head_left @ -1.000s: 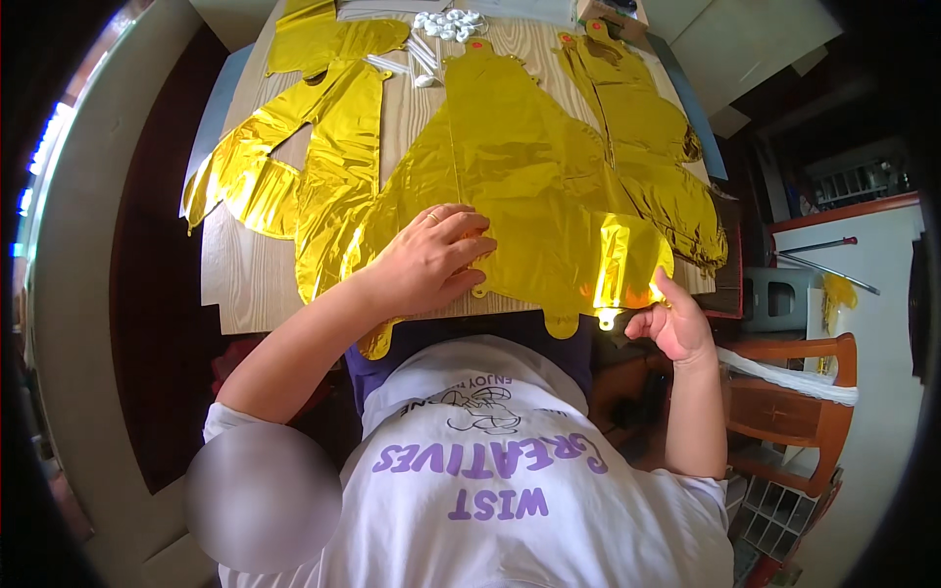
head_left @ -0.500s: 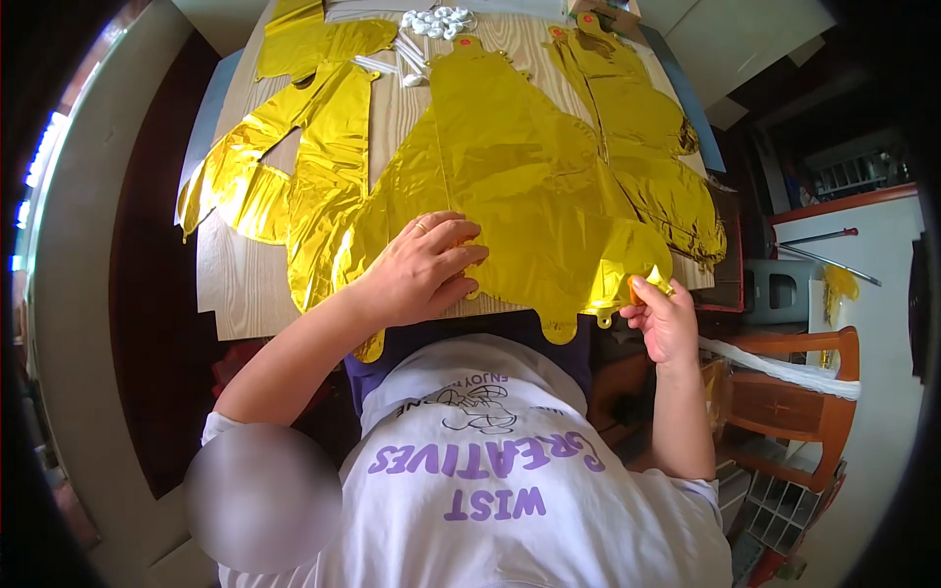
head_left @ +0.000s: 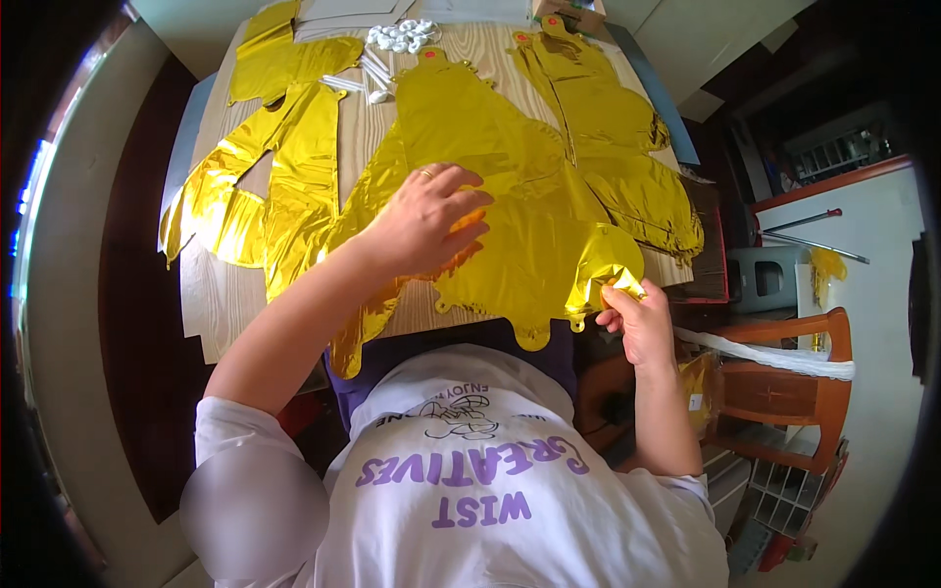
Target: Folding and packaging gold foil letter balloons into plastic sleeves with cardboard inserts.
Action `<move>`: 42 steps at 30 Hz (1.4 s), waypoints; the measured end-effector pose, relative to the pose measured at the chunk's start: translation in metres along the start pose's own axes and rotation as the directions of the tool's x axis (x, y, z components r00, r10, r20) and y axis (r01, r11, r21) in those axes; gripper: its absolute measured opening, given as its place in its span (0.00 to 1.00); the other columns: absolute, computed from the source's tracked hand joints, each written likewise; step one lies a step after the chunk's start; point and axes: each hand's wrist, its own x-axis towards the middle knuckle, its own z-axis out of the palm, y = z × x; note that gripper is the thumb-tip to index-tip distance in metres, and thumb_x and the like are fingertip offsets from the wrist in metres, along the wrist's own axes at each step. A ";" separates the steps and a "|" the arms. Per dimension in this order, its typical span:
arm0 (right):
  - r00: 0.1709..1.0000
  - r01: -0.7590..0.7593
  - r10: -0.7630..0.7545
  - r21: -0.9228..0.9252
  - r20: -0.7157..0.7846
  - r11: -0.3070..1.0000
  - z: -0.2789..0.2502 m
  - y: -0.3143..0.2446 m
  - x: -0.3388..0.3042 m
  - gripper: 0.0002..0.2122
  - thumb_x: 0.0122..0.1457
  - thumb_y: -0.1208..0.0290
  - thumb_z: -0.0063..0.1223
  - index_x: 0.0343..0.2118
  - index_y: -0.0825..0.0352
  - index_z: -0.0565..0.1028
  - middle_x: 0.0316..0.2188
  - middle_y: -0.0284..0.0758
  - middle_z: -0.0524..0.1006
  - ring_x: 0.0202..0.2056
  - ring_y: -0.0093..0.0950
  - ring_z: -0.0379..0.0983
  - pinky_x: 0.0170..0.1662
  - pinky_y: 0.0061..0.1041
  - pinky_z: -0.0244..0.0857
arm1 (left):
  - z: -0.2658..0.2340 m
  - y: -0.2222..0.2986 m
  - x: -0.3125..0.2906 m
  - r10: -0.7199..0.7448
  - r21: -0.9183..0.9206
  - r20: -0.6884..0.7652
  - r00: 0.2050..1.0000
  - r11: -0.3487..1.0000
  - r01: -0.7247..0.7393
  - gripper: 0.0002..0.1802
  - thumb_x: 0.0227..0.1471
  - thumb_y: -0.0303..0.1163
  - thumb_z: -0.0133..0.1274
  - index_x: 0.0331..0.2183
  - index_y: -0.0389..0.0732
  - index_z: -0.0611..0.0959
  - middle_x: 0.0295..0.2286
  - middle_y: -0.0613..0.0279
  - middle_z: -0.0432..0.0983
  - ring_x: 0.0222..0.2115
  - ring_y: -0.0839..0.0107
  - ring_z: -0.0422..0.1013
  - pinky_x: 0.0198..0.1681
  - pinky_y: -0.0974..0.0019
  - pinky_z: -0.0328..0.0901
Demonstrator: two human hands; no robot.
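Observation:
A large flat gold foil balloon (head_left: 480,137) lies across the middle of the wooden table (head_left: 221,294), its lower lobes hanging over the near edge. My right hand (head_left: 639,323) pinches the balloon's lower right corner, where the foil is crumpled and shiny. Just above the balloon's middle is my left hand (head_left: 428,220), fingers curved and apart, with nothing seen in them. Orange reflections show on the foil beneath it; whether the fingertips touch the foil is hard to see. More flat gold foil pieces lie to the left (head_left: 306,167) and right (head_left: 603,98) of it.
At the far side sit a bundle of white ribbon coils (head_left: 404,36) and several white sticks (head_left: 374,71). A cardboard box (head_left: 570,15) stands at the far right corner. Right of the table are a grey stool (head_left: 769,277) and a wooden chair (head_left: 833,382).
My left hand has lifted up and away from the balloon's near edge. My right hand keeps its pinch on the corner. The whole view has shifted slightly.

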 end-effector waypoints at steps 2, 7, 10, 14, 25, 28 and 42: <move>1.000 0.005 -0.005 0.019 -0.010 1.000 0.002 -0.002 -0.002 0.10 0.60 0.71 0.60 0.42 0.69 0.76 0.29 0.32 0.80 0.20 0.22 0.75 0.22 0.17 0.63 | 0.013 -0.002 0.002 0.045 -0.010 0.010 0.999 0.999 -0.045 0.17 0.53 0.35 0.62 0.44 0.41 0.81 0.45 0.52 0.73 0.48 0.51 0.70 0.53 0.51 0.64; 0.996 0.046 -0.030 0.202 -0.078 0.978 0.004 -0.001 -0.007 0.14 0.61 0.65 0.60 0.43 0.70 0.77 0.30 0.34 0.82 0.20 0.23 0.77 0.21 0.16 0.64 | 0.021 -0.003 0.000 0.063 -0.060 0.038 0.997 0.996 -0.061 0.20 0.49 0.35 0.62 0.46 0.42 0.82 0.45 0.53 0.72 0.47 0.51 0.70 0.53 0.50 0.64; 0.981 0.139 -0.108 0.198 -0.160 0.970 0.013 0.008 -0.009 0.14 0.60 0.64 0.63 0.41 0.71 0.79 0.28 0.32 0.82 0.21 0.19 0.76 0.23 0.15 0.64 | 0.020 0.000 0.000 0.069 -0.028 0.038 0.997 0.997 -0.068 0.21 0.49 0.35 0.61 0.47 0.43 0.82 0.45 0.53 0.72 0.48 0.52 0.69 0.53 0.50 0.65; 0.897 0.293 -0.328 -0.155 -0.296 0.943 0.042 0.019 -0.020 0.09 0.59 0.70 0.65 0.33 0.72 0.80 0.23 0.28 0.78 0.23 0.13 0.69 0.26 0.16 0.60 | 0.019 0.003 0.001 0.079 0.018 0.039 0.996 0.997 -0.079 0.22 0.50 0.35 0.60 0.48 0.44 0.82 0.45 0.53 0.72 0.48 0.52 0.69 0.53 0.51 0.65; 0.445 0.677 -0.859 -0.723 0.252 0.139 0.095 0.013 -0.022 0.09 0.51 0.77 0.60 0.37 0.67 0.79 0.37 0.37 0.82 0.38 0.37 0.79 0.45 0.36 0.71 | 0.022 0.002 0.001 0.059 0.011 0.054 0.997 0.998 -0.060 0.26 0.44 0.31 0.60 0.49 0.46 0.82 0.46 0.54 0.72 0.50 0.52 0.68 0.55 0.51 0.63; 0.403 0.787 -0.819 -0.611 0.410 0.081 0.096 0.019 -0.019 0.12 0.51 0.77 0.62 0.40 0.66 0.78 0.39 0.36 0.80 0.43 0.35 0.78 0.51 0.40 0.69 | 0.020 0.001 0.000 0.034 0.027 0.102 0.994 0.999 -0.037 0.31 0.37 0.28 0.61 0.49 0.48 0.81 0.46 0.56 0.71 0.52 0.55 0.68 0.59 0.51 0.61; 0.466 0.768 -0.682 -0.640 0.564 -0.005 0.043 0.000 0.037 0.16 0.59 0.74 0.57 0.50 0.66 0.78 0.54 0.38 0.77 0.57 0.38 0.71 0.66 0.46 0.55 | 0.020 -0.002 -0.004 0.032 0.032 0.141 0.989 0.999 -0.037 0.37 0.38 0.30 0.59 0.56 0.47 0.79 0.50 0.55 0.69 0.55 0.52 0.64 0.60 0.52 0.59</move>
